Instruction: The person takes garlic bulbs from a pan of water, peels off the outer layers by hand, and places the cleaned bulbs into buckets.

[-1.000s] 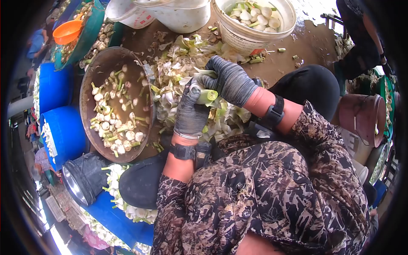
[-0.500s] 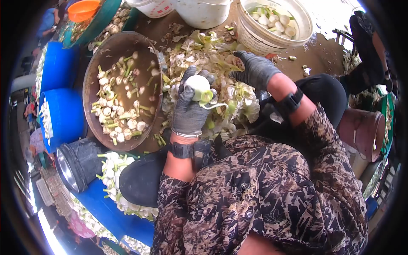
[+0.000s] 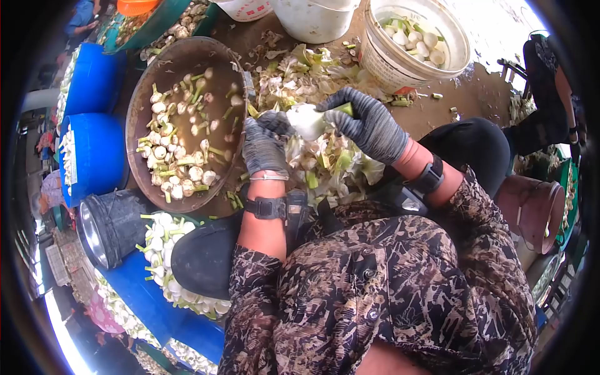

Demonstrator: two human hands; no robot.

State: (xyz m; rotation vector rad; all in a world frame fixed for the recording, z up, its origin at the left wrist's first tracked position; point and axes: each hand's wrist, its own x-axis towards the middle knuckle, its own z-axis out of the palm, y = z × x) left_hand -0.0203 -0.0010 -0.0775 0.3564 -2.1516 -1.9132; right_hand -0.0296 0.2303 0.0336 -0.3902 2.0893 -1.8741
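A white garlic bulb (image 3: 306, 121) with a short green stem is held between my two gloved hands, above the heap of peeled skins (image 3: 334, 153). My left hand (image 3: 267, 142) has its fingers closed at the bulb's left end. From the other side, my right hand (image 3: 370, 124) pinches the bulb near its stem, which sticks out past the fingers. To the left, a round basin (image 3: 139, 172) holds brownish water with several unpeeled garlic bulbs (image 3: 165, 150) in it.
A white bucket (image 3: 392, 69) with trimmed bulbs stands beyond my right hand, another white bucket (image 3: 312, 22) beside it. Blue tubs (image 3: 100, 153), a black bucket (image 3: 119, 228) and a pile of white bulbs (image 3: 165, 253) are at the left. A pinkish bucket (image 3: 528, 209) stands at the right.
My right hand has come in from the right and closed on the bulb near its stem. The bulb has been turned, so its stem now points right. My left hand has shifted slightly.
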